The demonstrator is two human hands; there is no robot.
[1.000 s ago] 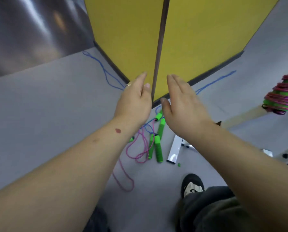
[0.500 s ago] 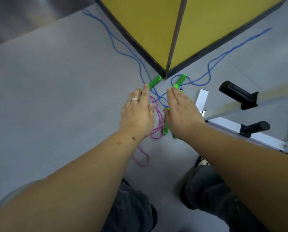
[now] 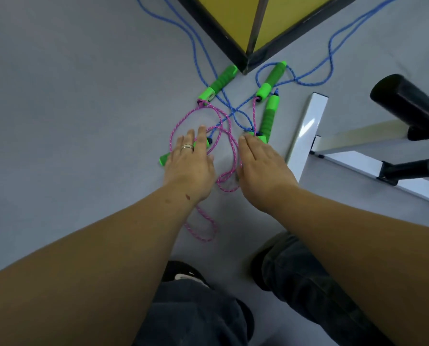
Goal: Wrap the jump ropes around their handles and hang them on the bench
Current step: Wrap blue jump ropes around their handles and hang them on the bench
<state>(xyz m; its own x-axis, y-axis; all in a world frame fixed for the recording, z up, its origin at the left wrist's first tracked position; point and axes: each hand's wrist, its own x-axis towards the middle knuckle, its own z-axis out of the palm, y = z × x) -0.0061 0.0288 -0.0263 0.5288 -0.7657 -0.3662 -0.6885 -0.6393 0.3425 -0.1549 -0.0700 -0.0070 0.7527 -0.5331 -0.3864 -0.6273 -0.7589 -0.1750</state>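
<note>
two ropes, a pink rope [image 3: 224, 136] and a blue rope [image 3: 196, 43], lie tangled on the grey floor [image 3: 71, 96] before you, with four green handles [image 3: 218, 83] among them. the yellow panel's corner [image 3: 248, 28] stands just behind, the white bench frame [image 3: 305, 131] to the right. your left hand [image 3: 189, 162] lies flat, fingers straight and together, over one handle; your right hand [image 3: 262, 166], equally flat, reaches another handle's end; whether either touches is unclear.

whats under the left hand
A green handle pokes out on both sides of the left hand, with pink rope looping beside it. The handle's middle is covered, so actual contact can't be seen.
</note>
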